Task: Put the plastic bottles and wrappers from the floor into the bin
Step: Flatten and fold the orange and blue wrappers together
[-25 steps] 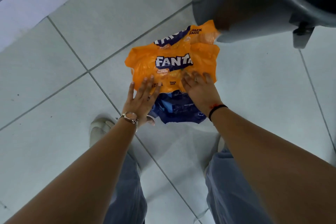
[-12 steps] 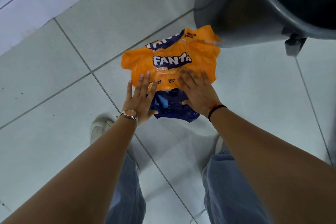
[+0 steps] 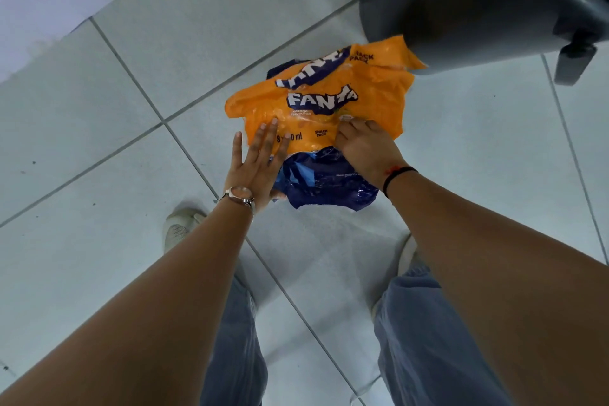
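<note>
Head view shows the left hand [image 3: 255, 163] flat and spread, pinning the orange Fanta wrapper [image 3: 324, 102] to the tiled floor [image 3: 99, 128]. The right hand [image 3: 364, 145] curls its fingers, apparently bunching the plastic for lifting into the grey bin [image 3: 461, 0] just beside it.

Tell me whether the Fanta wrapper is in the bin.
Out: the orange Fanta wrapper lies on the floor tiles beside the bin.

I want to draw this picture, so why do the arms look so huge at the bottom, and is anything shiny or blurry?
Head view: the wide-angle lens stretches whatever is near the edges, so the forearms balloon and the floor tile lines bow. The blue end of the wrapper shows bright glints. A soft grey shadow lies on the tiles between the shoes. The wrapper's big lettering reads sharp; the small print is smeared. The bin looks dark.
</note>
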Demonstrator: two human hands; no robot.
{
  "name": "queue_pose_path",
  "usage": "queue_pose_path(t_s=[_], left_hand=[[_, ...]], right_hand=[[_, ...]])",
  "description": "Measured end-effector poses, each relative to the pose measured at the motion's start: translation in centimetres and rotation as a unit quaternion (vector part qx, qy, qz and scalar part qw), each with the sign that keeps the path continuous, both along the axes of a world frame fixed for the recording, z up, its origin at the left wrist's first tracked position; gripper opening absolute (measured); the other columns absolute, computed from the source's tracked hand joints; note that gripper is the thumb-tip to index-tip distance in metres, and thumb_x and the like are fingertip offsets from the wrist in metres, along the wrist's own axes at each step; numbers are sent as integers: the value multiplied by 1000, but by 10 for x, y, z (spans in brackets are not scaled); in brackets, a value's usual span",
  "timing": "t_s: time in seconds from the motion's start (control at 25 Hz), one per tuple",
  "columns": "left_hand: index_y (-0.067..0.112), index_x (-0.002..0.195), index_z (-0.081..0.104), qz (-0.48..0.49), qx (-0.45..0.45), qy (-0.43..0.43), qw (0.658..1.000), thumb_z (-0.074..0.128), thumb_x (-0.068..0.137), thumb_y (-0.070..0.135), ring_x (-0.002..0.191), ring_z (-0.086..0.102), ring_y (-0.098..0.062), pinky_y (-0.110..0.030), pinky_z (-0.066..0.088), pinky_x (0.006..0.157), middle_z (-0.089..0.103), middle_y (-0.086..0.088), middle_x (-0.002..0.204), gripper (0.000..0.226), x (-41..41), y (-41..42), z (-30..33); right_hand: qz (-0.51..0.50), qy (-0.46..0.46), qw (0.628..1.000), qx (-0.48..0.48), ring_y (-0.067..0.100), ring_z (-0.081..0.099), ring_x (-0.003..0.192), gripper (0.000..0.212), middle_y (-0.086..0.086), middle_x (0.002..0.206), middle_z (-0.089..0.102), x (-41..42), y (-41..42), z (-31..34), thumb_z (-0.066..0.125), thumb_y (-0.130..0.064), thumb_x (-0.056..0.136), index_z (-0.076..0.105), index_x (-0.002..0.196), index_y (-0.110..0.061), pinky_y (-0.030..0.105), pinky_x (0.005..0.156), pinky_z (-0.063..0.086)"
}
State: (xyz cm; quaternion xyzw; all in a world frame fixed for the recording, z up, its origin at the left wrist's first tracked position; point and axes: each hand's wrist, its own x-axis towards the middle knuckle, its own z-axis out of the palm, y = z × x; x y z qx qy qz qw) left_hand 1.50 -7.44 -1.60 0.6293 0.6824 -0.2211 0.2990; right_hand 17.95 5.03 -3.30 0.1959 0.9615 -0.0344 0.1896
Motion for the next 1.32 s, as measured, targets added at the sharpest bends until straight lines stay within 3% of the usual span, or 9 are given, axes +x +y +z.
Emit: queue_pose_path(t_s=[0.12,0.28,0.48,0.68,0.92,1.12,1.24,1.32], left_hand=[[16,145,-13,-1,0,-4,1000,59,79,52,142,-14,-33,-53,-5,114,-16,-14,155,104,-3,4,0],[14,145,-15,-25,-9,20,999,56,80,55,142,-15,-32,-54,-5,113,-17,-13,155,105,-4,5,-7],[13,145,-16,-39,-16,40,998,55,81,56,142,-14,-31,-54,-4,113,-18,-12,155,104,-2,3,-12],[14,145,-15,-44,-5,41,998,53,83,54,142,-14,-32,-55,-3,113,-18,-13,155,100,-3,7,-8],[23,146,-11,-82,-20,48,995,49,87,52,142,-15,-32,-57,-5,112,-19,-10,155,89,-14,14,-13],[24,146,-10,-84,-29,58,994,51,86,52,143,-12,-31,-57,-5,112,-16,-9,156,90,-11,13,-15],[25,146,-10,-81,-40,43,995,51,83,57,143,-11,-31,-57,-6,112,-14,-8,157,94,-14,17,-11],[27,146,-10,-79,-54,30,995,53,81,58,144,-4,-30,-56,-8,112,-2,-5,158,95,-16,20,-10]], right_hand=[[-18,45,999,0,28,68,95,35,9,101,73,7,1,7,81,-29,65,69,93,-11,40,85,54],[14,10,999,35,32,61,112,57,12,120,66,33,9,11,81,-34,64,64,113,-11,56,96,44],[58,12,998,34,32,59,115,63,13,128,62,48,25,10,83,-11,62,60,121,-8,49,95,47],[32,37,998,34,27,69,97,57,9,112,71,32,31,9,87,-14,54,68,108,-8,35,80,56],[29,12,992,120,24,60,116,65,1,127,63,31,35,1,80,-28,63,58,124,-21,42,100,45],[4,40,994,100,31,66,103,56,8,118,68,25,38,-9,80,-13,63,63,117,-12,43,87,53],[16,36,997,72,29,69,90,43,7,103,74,21,44,-7,82,-10,58,70,100,-11,35,77,57],[26,28,998,57,29,70,77,39,8,88,75,17,49,-5,85,-8,50,72,87,-11,32,67,59]])
